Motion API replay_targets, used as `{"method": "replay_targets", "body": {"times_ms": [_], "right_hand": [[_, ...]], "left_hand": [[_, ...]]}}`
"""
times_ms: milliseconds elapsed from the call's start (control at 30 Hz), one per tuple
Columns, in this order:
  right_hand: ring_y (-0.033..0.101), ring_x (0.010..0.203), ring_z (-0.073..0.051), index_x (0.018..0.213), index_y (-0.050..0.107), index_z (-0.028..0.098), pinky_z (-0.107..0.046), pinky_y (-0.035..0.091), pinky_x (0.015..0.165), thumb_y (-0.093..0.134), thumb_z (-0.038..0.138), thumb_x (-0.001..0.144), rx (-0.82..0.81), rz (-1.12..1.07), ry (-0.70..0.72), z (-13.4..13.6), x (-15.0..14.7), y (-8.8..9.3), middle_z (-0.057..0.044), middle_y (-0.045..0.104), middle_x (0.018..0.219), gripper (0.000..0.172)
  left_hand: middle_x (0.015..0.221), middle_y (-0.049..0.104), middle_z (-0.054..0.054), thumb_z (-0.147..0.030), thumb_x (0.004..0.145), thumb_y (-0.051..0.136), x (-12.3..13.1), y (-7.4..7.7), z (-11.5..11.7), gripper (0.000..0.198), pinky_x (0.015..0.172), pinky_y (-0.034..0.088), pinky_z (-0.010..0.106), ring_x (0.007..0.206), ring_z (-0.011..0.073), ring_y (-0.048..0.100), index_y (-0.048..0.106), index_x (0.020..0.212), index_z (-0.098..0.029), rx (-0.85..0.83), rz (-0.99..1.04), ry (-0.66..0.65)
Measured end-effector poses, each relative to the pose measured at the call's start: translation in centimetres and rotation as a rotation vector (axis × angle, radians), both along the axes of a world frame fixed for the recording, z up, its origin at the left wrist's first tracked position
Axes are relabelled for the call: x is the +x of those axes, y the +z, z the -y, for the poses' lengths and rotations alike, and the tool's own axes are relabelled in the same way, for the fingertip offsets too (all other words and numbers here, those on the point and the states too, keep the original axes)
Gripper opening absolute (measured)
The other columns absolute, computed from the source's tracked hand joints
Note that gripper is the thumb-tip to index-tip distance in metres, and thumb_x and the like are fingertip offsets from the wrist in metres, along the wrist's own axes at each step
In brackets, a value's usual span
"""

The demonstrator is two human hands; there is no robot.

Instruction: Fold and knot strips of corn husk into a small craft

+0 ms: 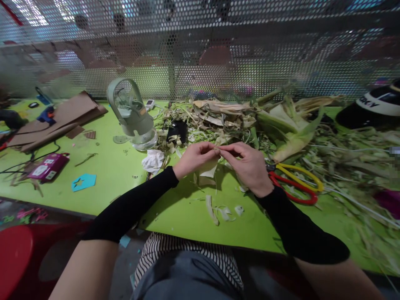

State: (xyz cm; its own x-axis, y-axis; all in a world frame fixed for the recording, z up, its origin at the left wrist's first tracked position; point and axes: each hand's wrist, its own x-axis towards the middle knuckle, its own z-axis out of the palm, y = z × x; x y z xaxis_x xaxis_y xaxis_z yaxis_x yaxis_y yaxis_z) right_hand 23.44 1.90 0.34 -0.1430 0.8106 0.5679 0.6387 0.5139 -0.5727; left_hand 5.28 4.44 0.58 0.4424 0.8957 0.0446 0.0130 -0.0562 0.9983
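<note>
My left hand [195,159] and my right hand [248,166] meet at the fingertips above the green table [181,212]. Both are closed in a pinch on a small, thin piece of pale husk between them. Under my hands lie pale husk pieces [206,181], and a curled strip [211,210] rests nearer the table's front edge. Scissors [296,183] with one yellow and one red handle lie just right of my right hand. Crumpled white paper [153,161] is close to my left wrist.
A bottle [137,121] with a loop handle stands back left. Dried husks [225,112] and a corn husk [286,129] pile behind my hands. A purple box [49,167], blue card [83,182] and cardboard [65,118] lie left; a black cap [362,112] is right.
</note>
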Motion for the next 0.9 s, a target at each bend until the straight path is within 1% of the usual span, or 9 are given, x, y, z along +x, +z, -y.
{"method": "replay_targets", "body": {"times_ms": [67, 167, 300, 400, 500, 600, 733, 800, 900], "right_hand": [[0.072, 0.076, -0.023, 0.089, 0.078, 0.023, -0.038, 0.058, 0.072, 0.067, 0.029, 0.092, 0.023, 0.033, -0.01, 0.09, 0.05, 0.02, -0.006, 0.078, 0.087, 0.013], [0.071, 0.075, -0.023, 0.086, 0.076, 0.022, -0.038, 0.057, 0.071, 0.066, 0.029, 0.092, 0.068, 0.067, -0.034, 0.37, -0.06, 0.2, -0.006, 0.077, 0.084, 0.013], [0.069, 0.072, -0.023, 0.082, 0.073, 0.021, -0.038, 0.056, 0.068, 0.065, 0.027, 0.092, 0.115, 0.092, -0.043, 0.7, -0.38, 0.44, -0.007, 0.075, 0.08, 0.014], [0.069, 0.071, -0.022, 0.084, 0.073, 0.021, -0.037, 0.056, 0.068, 0.064, 0.025, 0.091, 0.091, 0.079, -0.024, 0.7, -0.51, 0.38, -0.006, 0.076, 0.081, 0.012], [0.071, 0.073, -0.021, 0.089, 0.074, 0.022, -0.036, 0.057, 0.068, 0.065, 0.027, 0.091, 0.014, 0.006, -0.013, 0.57, -0.54, 0.26, -0.006, 0.078, 0.087, 0.01], [0.07, 0.071, -0.02, 0.088, 0.073, 0.022, -0.034, 0.057, 0.065, 0.066, 0.028, 0.089, -0.048, -0.038, -0.005, 0.52, -0.55, 0.28, -0.005, 0.078, 0.085, 0.009], [0.068, 0.069, -0.019, 0.084, 0.07, 0.022, -0.034, 0.056, 0.065, 0.066, 0.024, 0.088, -0.006, 0.002, -0.02, 0.61, -0.6, 0.4, -0.004, 0.075, 0.082, 0.006], [0.067, 0.068, -0.019, 0.083, 0.07, 0.022, -0.034, 0.056, 0.065, 0.065, 0.022, 0.088, 0.021, 0.024, -0.033, 0.65, -0.65, 0.42, -0.004, 0.074, 0.08, 0.006], [0.066, 0.067, -0.019, 0.082, 0.07, 0.021, -0.034, 0.055, 0.064, 0.066, 0.023, 0.088, 0.026, 0.023, -0.038, 0.68, -0.7, 0.47, -0.004, 0.073, 0.079, 0.007]], "left_hand": [[0.081, 0.065, 0.0, -0.025, 0.09, 0.065, 0.02, -0.17, -0.11, 0.014, 0.072, 0.043, 0.022, 0.072, 0.0079, 0.054, 0.066, 0.087, -0.012, 0.014, -0.009, 0.003], [0.075, 0.06, -0.002, -0.029, 0.092, 0.064, 0.06, -0.28, -0.18, 0.019, 0.067, 0.038, 0.022, 0.067, 0.0071, 0.049, 0.064, 0.083, -0.012, 0.042, -0.042, 0.01], [0.068, 0.054, -0.004, -0.029, 0.093, 0.062, 0.13, -0.04, -0.04, 0.023, 0.064, 0.035, 0.022, 0.064, 0.0072, 0.044, 0.059, 0.076, -0.013, 0.06, -0.096, 0.016], [0.068, 0.053, -0.005, -0.026, 0.093, 0.061, 0.08, 0.32, 0.08, 0.021, 0.065, 0.035, 0.022, 0.064, 0.0076, 0.044, 0.057, 0.075, -0.014, 0.08, -0.123, 0.024], [0.069, 0.054, -0.004, -0.022, 0.091, 0.061, -0.05, 0.51, 0.12, 0.017, 0.066, 0.036, 0.022, 0.066, 0.0083, 0.046, 0.059, 0.076, -0.014, 0.112, -0.146, 0.029], [0.071, 0.056, -0.004, -0.023, 0.091, 0.061, -0.11, 0.41, 0.13, 0.016, 0.067, 0.037, 0.022, 0.068, 0.0089, 0.048, 0.06, 0.077, -0.014, 0.141, -0.166, 0.041], [0.072, 0.058, -0.003, -0.026, 0.09, 0.062, -0.07, 0.28, 0.25, 0.015, 0.065, 0.036, 0.022, 0.066, 0.0086, 0.048, 0.062, 0.08, -0.014, 0.088, -0.147, 0.024], [0.071, 0.057, -0.003, -0.028, 0.09, 0.063, -0.09, 0.35, 0.32, 0.017, 0.063, 0.036, 0.022, 0.064, 0.0082, 0.046, 0.062, 0.08, -0.014, 0.069, -0.135, 0.007], [0.068, 0.053, -0.004, -0.029, 0.092, 0.059, -0.23, 0.58, 0.38, 0.022, 0.062, 0.035, 0.022, 0.063, 0.0081, 0.043, 0.06, 0.076, -0.014, 0.106, -0.144, 0.018]]}}
